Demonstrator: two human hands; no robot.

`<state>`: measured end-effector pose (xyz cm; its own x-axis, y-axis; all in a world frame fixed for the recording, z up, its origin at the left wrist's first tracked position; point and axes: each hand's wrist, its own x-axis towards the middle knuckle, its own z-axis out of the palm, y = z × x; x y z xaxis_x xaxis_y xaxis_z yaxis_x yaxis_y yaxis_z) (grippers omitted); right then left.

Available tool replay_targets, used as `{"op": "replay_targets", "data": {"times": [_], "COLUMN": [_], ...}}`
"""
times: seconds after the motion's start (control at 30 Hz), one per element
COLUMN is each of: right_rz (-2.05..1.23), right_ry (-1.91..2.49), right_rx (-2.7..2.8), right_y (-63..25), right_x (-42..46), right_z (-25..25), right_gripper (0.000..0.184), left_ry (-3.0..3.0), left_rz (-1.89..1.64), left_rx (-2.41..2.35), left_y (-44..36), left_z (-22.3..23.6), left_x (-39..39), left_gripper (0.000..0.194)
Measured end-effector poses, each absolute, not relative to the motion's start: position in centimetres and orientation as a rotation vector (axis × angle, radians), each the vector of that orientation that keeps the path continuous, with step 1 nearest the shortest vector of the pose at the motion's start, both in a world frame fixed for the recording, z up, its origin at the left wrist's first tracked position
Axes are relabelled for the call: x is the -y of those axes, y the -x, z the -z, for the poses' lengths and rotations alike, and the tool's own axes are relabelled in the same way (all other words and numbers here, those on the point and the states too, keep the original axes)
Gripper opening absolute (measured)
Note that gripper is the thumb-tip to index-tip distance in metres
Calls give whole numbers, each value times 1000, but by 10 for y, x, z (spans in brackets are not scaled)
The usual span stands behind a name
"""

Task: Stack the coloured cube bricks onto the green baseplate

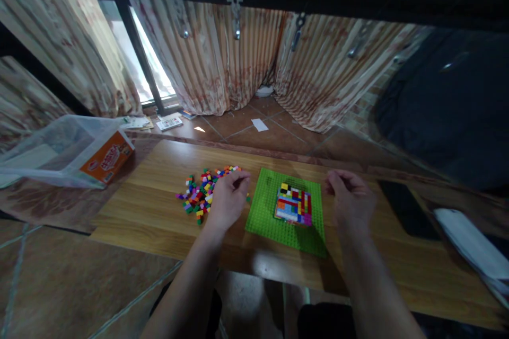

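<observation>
A green baseplate lies on the wooden table in front of me. A block of small multicoloured bricks is built up near its middle. A loose pile of small coloured bricks lies to its left. My left hand rests at the pile's right edge beside the plate, fingers curled; I cannot see what they hold, if anything. My right hand sits just right of the plate, its fingers curled in loosely, and I see nothing in them.
A clear plastic bag with an orange box lies at the table's left end. A dark phone and a white object lie at the right. Curtains and a window stand beyond the table. A tiled floor lies below.
</observation>
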<state>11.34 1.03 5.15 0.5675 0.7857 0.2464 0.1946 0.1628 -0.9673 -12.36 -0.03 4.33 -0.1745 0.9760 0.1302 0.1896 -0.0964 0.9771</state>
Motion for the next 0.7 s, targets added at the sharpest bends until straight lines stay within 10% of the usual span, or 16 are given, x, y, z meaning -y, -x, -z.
{"op": "replay_targets", "data": {"times": [0.43,0.7], "right_rz": [-444,-361], "right_ry": [917,1008], "right_rx": [2477,2524], "right_y": [9,23], "right_x": [58,57], "right_z": [-31,1], "right_gripper": [17,14], "left_ry": [-463,-69], "left_rz": [-1832,-1663], "left_rx": [-1178,-996], "left_y": [149,161], "left_z": [-71,-82], "left_x": [-2,-2], "left_gripper": [16,15]}}
